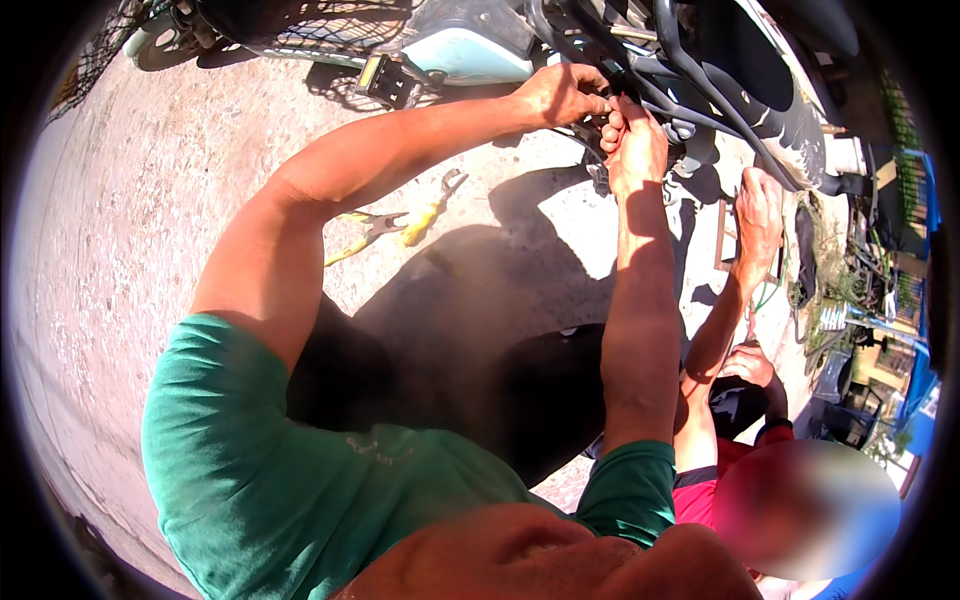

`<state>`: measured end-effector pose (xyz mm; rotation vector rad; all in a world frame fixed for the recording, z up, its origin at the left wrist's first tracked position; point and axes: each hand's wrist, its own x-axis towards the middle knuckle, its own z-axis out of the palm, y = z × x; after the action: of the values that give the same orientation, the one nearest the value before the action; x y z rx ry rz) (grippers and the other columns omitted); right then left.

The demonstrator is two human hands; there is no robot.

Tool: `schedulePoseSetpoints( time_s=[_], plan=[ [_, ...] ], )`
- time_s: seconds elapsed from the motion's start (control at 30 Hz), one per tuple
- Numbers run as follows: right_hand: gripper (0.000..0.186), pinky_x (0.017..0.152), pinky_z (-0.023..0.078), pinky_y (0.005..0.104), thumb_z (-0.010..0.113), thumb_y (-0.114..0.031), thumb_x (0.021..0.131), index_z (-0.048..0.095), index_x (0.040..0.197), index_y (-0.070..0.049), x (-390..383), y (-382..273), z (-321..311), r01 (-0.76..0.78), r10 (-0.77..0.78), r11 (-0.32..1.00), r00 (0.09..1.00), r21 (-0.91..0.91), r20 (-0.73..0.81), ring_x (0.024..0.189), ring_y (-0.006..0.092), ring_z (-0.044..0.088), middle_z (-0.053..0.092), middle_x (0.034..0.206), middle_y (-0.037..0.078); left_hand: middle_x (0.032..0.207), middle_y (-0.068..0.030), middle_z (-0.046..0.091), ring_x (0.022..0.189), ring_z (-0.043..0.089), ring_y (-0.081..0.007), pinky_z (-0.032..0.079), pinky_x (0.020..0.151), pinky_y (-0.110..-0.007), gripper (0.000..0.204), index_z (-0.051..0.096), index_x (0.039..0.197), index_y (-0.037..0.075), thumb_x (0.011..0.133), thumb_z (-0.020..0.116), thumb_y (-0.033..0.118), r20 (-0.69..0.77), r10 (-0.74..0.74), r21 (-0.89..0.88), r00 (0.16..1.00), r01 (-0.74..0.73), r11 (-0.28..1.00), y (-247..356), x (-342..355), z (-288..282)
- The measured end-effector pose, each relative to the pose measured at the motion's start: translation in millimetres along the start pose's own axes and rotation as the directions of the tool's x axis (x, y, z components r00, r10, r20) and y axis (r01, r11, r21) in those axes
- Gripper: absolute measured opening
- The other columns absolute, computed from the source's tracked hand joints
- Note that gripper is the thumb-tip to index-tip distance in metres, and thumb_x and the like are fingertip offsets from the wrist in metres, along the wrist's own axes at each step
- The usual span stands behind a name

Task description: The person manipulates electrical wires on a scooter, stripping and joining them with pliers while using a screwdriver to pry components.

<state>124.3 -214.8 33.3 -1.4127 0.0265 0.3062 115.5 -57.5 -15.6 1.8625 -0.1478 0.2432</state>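
Observation:
My left hand (565, 95) and my right hand (637, 148) meet at the lower frame of a scooter-like bike (470, 55). The fingers of both are pinched together close to each other. Whatever small thing sits between the fingertips is hidden. Thin dark cables (590, 145) hang beside and below the hands, next to black frame tubes (690, 70). On the ground nearer to me lie pliers with yellow handles (370, 232) and a second yellow-handled tool (433, 212) with an open metal jaw.
A black pedal (388, 82) sticks out from the bike, left of my hands. A wheel (160, 45) stands at the far left. Close on my right is another person in a red shirt (695, 497), with a bare limb (757, 230) stretched toward the bike. Sunlit rough ground (130, 200) spreads leftward.

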Motion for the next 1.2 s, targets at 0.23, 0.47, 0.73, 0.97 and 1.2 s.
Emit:
schedulePoseSetpoints(
  time_s=[0.23,0.47,0.73,0.97,1.2],
  plan=[
    [0.021,0.045,0.037,0.0201,0.070,-0.020,0.090,0.066,0.096,-0.001,-1,0,-3,0.046,-0.068,0.965,0.995,-0.259,-0.074,0.052,0.0067,0.051,0.058,0.070,0.001,0.084,-0.0142,0.065,0.079,0.064,-0.0256,0.051,0.075,-0.037,0.035,0.061,0.096,0.004,0.076,0.075,0.029,0.010,-0.076,0.083,0.997,0.074,0.994,12,-4,-22],
    [0.033,0.051,0.043,0.0224,0.071,-0.028,0.092,0.066,0.107,0.001,3,-1,11,0.137,-0.188,0.922,0.976,-0.361,-0.110,0.060,0.0091,0.058,0.065,0.081,0.006,0.081,-0.0153,0.063,0.079,0.063,-0.0267,0.050,0.075,-0.039,0.037,0.057,0.093,0.001,0.075,0.075,0.028,0.009,-0.076,0.136,0.997,0.074,0.988,32,-16,-24],
    [0.024,0.050,0.041,0.0227,0.071,-0.021,0.091,0.069,0.102,0.000,8,-4,17,0.207,-0.241,0.911,0.969,-0.358,-0.052,0.056,0.0082,0.053,0.059,0.072,0.001,0.079,-0.0161,0.062,0.077,0.062,-0.0288,0.049,0.072,-0.041,0.047,0.057,0.091,0.002,0.076,0.078,0.041,0.019,-0.061,0.206,0.998,0.056,0.977,41,-19,-27],
    [0.016,0.047,0.044,0.0241,0.070,-0.017,0.092,0.066,0.092,-0.001,29,2,1,0.048,-0.050,0.994,0.999,-0.102,-0.016,0.054,0.0114,0.054,0.056,0.069,0.002,0.077,-0.0127,0.062,0.075,0.061,-0.0252,0.048,0.069,-0.040,0.051,0.055,0.085,0.003,0.075,0.081,0.045,0.075,-0.083,0.212,0.994,0.065,0.975,43,-17,-33],
    [0.013,0.047,0.042,0.0237,0.069,-0.015,0.093,0.062,0.090,-0.005,36,-2,-9,-0.138,0.126,0.985,0.985,0.107,0.117,0.056,0.0115,0.053,0.055,0.071,0.001,0.077,-0.0107,0.062,0.076,0.060,-0.0226,0.047,0.070,-0.037,0.043,0.057,0.087,0.004,0.077,0.082,0.037,0.188,-0.077,0.135,0.979,0.052,0.989,44,-20,-50]
  ],
)
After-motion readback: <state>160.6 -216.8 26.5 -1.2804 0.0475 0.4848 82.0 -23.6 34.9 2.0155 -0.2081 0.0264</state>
